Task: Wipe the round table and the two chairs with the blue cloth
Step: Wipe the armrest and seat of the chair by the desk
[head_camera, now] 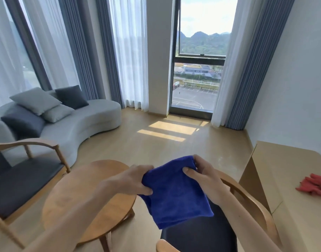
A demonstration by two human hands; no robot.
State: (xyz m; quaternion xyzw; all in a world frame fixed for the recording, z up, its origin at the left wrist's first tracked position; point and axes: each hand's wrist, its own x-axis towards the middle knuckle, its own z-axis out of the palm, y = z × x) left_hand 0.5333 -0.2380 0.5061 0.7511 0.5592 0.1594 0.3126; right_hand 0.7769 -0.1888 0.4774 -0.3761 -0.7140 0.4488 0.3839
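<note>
I hold the blue cloth (174, 193) in the air with both hands, above the gap between table and near chair. My left hand (136, 180) grips its left edge and my right hand (201, 175) pinches its upper right corner. The cloth hangs folded below them. The round wooden table (83, 200) stands lower left of the cloth. One wooden chair with a dark seat (23, 184) is at the left. The second chair (247, 202) is under my right arm, its dark seat partly hidden by the cloth.
A curved grey sofa (79, 128) with several cushions runs along the left windows. A light wooden desk (286, 179) stands at the right wall with red gloves (314, 185) on it. Wooden floor (165, 142) stretches ahead to the tall window and curtains.
</note>
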